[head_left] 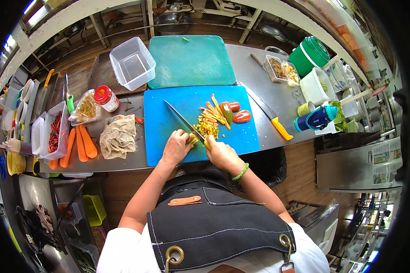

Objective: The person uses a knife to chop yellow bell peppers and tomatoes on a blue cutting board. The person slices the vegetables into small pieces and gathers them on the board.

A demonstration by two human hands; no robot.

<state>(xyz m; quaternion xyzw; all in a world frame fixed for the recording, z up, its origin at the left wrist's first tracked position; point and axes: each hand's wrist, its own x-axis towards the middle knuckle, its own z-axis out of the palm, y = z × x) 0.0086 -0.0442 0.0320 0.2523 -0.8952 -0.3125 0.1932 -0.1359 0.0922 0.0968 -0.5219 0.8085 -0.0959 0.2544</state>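
Note:
On a blue cutting board (158, 122), my right hand (225, 154) grips a kitchen knife (183, 119) by its yellow handle, the long blade slanting up to the left. Fingers curled, my left hand (174, 148) presses a small bundle of yellow-green vegetable strips (193, 139) against the board beside the blade. Just beyond the blade lies a heap of diced yellow and orange pieces (206, 125). Further off are loose orange strips (215, 112) and a few red, tomato-like vegetables (242, 116), with a greenish one (226, 112) among them.
Behind stands a green board (191, 61) next to a clear plastic tub (132, 63). A second yellow-handled knife (278, 123) lies at the right, near a blue bottle (315, 118). Carrots (86, 142), a crumpled cloth (118, 136) and a tub of red chillies (55, 129) sit left.

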